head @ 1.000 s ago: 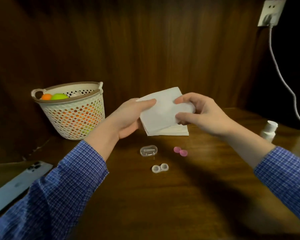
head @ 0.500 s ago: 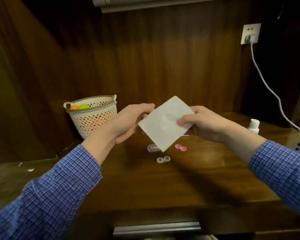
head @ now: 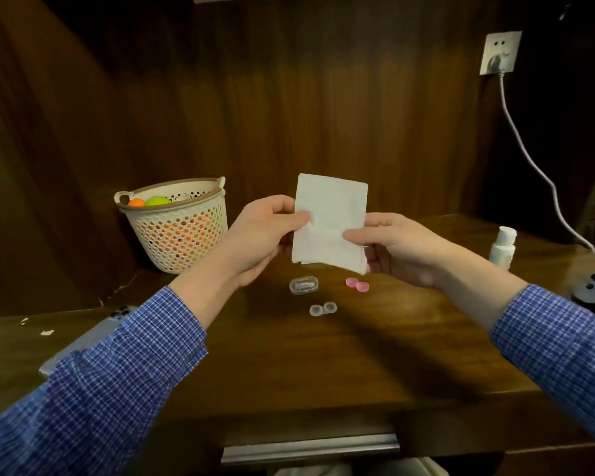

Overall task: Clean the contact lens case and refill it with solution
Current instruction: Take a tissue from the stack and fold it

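On desk: clear, uncapped lens case point(head: 323, 308)

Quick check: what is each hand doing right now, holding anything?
Left hand: closed on the left edge of the folded white tissue, held above the table.
Right hand: closed on the tissue's right edge.

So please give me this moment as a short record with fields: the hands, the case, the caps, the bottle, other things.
left hand: pinches left edge of tissue
right hand: pinches its right edge
tissue: folded, held upright above the table
lens case: open, on table
pink caps: off, lying beside each other
solution bottle: upright, far right
clear box: behind the case
basket: back left
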